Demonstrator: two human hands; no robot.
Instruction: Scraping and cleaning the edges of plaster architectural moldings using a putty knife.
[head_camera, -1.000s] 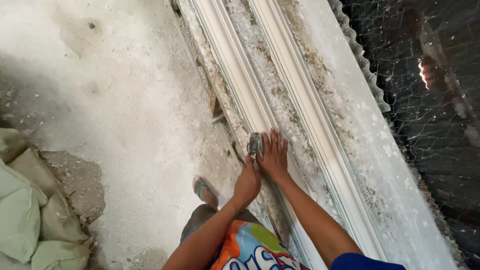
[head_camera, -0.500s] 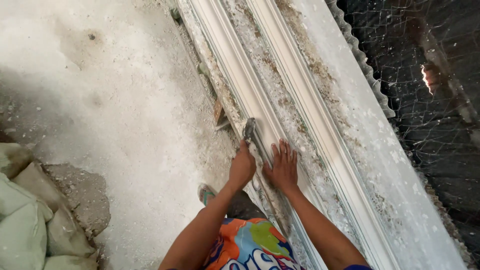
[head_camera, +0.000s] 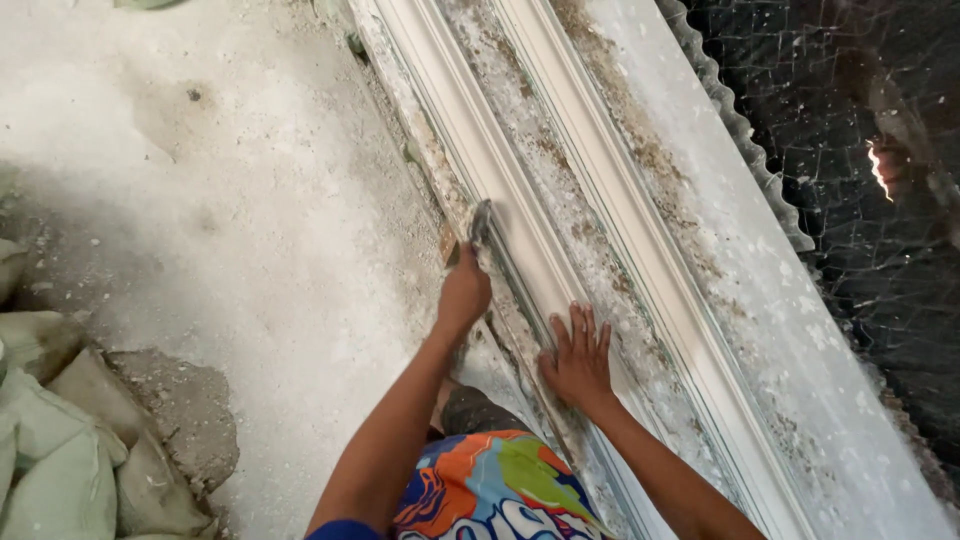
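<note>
Your left hand (head_camera: 465, 293) has its fingers wrapped tight round a small scraper (head_camera: 481, 222), and the blade end sits on the near edge of the long white moulding (head_camera: 520, 200), up ahead of your wrist. Your right hand (head_camera: 578, 358) is just lying flat on that moulding a bit closer to you, fingers spread wide, gripping nothing. The moulding runs diagonally along the dusty surface (head_camera: 760, 300). Pale sacks (head_camera: 60, 440) are piled on the floor (head_camera: 200, 200), well off to your left.

Pale green sacks (head_camera: 60, 440) slump at eight o'clock on the dusty floor (head_camera: 200, 200); dark wire mesh (head_camera: 850, 150), perhaps netting, fills two o'clock.
</note>
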